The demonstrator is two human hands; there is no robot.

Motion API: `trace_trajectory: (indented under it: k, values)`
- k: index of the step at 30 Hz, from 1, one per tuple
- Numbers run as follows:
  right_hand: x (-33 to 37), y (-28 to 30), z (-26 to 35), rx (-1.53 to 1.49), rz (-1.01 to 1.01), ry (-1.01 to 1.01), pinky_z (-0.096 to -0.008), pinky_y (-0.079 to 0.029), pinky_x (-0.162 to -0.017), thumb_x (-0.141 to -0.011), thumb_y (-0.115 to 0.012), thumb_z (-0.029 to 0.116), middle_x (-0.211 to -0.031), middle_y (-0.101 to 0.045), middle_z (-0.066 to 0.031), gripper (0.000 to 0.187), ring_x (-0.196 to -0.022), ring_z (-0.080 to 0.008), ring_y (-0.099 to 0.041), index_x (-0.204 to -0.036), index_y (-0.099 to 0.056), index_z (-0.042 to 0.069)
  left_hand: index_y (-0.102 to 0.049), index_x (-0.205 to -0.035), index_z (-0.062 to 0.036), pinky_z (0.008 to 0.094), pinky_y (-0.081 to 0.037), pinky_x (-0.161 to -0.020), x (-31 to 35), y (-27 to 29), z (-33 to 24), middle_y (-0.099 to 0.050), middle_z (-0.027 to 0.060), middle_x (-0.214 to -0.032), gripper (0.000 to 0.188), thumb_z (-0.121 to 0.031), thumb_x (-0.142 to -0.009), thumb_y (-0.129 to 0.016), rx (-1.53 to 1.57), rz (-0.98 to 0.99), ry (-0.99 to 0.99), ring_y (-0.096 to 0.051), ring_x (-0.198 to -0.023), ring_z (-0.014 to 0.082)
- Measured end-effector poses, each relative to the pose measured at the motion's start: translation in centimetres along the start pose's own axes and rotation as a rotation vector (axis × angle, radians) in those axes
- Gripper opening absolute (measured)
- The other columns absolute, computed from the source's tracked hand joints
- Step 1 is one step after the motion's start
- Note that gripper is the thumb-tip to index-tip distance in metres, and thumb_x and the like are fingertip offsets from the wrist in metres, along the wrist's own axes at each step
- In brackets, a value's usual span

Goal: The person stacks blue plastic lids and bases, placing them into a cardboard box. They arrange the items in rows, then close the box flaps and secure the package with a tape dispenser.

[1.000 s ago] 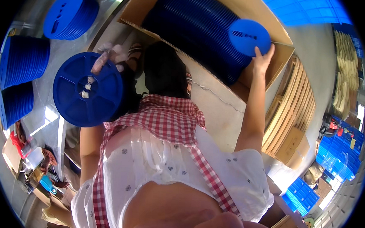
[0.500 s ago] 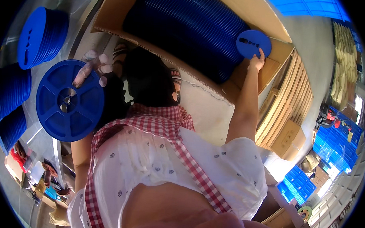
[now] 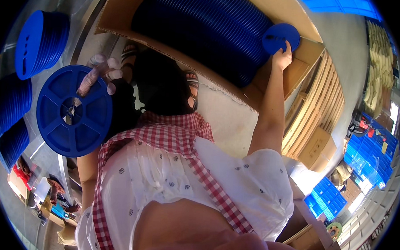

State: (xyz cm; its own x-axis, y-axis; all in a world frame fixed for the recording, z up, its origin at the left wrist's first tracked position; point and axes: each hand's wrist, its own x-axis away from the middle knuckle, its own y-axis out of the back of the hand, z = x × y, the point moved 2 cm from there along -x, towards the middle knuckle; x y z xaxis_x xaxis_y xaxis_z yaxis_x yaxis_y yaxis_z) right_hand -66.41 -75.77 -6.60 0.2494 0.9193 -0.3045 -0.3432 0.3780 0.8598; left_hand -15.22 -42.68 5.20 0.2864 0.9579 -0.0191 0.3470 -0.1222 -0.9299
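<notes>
On the left, my left hand, its fingers wrapped in pale coverings, grips the upper right rim of a blue spoked reel disc with a hole at its centre. The disc hides part of that forearm. Reaching forward right, my right hand has its fingers on a smaller-looking blue disc at the end of a long row. This row of blue discs lies packed on edge in an open cardboard box. The thumb of my right hand is hidden.
Blue wound reels stand on the table at left, with several more beside them. Wooden pallets are stacked right of the box, a closed carton by them. Blue crates lie farther right. My sandalled feet are by the box.
My right hand and the disc it touches have shifted slightly farther away. The left hand and its disc are nearly where they were; the whole view has moved a little.
</notes>
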Motion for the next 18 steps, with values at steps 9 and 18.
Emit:
trace_trajectory:
  k: [9,18]
  values:
    - [0.7,-1.0,-0.7,-0.379,0.005,-0.384,-0.0358,-0.053,-0.089,-0.087,-0.056,-0.007,-0.122,-0.062,-0.0203,0.043,-0.102,-0.0284,-0.065,-0.124,-0.063,0.012,-0.047,-0.13,-0.006,0.0391,-0.052,-0.1,-0.3,-1.1,0.3,-0.048,0.0164,-0.136,0.036,-0.01,-0.097,-0.059,0.024,-0.034,-0.007,-0.048,-0.13,0.0295]
    - [1.0,-0.9,-2.2,-0.584,-0.042,-0.293,-0.032,-0.053,-0.087,-0.087,-0.048,-0.015,-0.117,-0.062,-0.0158,0.047,-0.101,-0.0228,-0.061,-0.124,-0.062,0.01,-0.047,-0.131,-0.0052,0.0385,-0.052,-0.1,-0.2,-1.5,1.0,-0.05,0.016,-0.135,0.036,-0.012,-0.097,-0.058,0.014,-0.031,0.009,-0.05,-0.128,0.0292]
